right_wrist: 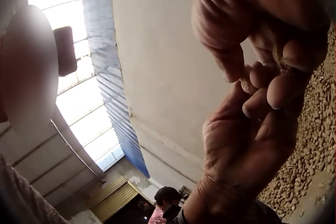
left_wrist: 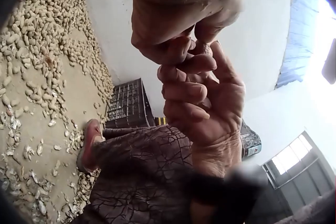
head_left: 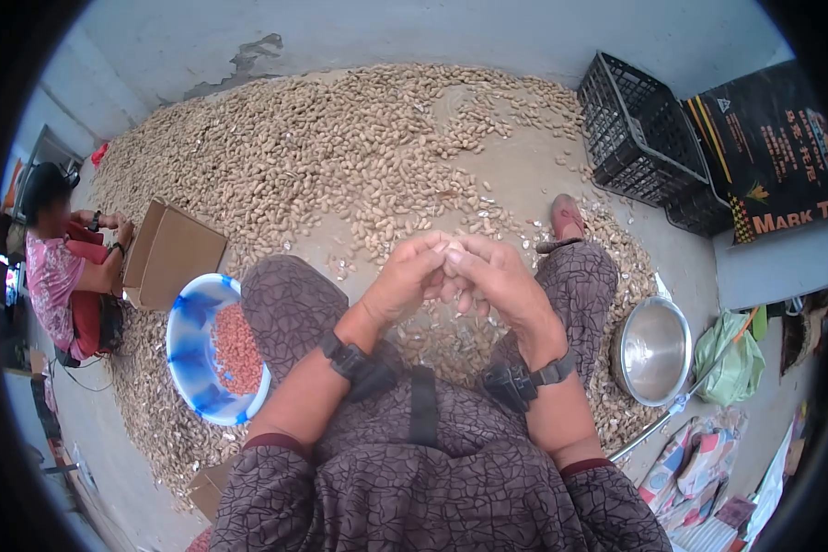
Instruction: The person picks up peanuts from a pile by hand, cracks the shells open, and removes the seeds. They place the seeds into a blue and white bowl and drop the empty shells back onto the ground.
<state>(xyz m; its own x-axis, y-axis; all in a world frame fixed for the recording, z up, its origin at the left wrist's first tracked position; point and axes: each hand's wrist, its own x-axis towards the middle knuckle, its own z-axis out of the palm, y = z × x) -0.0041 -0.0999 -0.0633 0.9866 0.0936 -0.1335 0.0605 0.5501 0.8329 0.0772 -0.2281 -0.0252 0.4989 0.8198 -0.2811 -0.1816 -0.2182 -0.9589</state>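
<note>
Around your legs lay a dull concrete floor (head_left: 515, 175), where a broad heap of unshelled peanuts (head_left: 322, 147) spread toward a pale wall (head_left: 386, 37) with flaking paint, and broken shells (head_left: 442, 345) lay scattered between your knees. By your left leg stood a blue-and-white basin (head_left: 189, 322) holding reddish kernels (head_left: 237, 350); beyond it, a person (head_left: 60, 276) in a pink patterned top was beside a cardboard box (head_left: 189, 253). To your right were a metal bowl (head_left: 658, 354), a green bag (head_left: 731, 359) and, farther forward, a black crate (head_left: 630, 133) near the wall. The peanut (right_wrist: 245, 80) was up at your fingertips, above the shells, where your left hand (head_left: 407, 276) and right hand (head_left: 501, 278) met, both pinching it with curled fingers. In the right wrist view its showing sliver ran longer up and down than across; fingers covered the rest, so which way its ends pointed could not be told.
</note>
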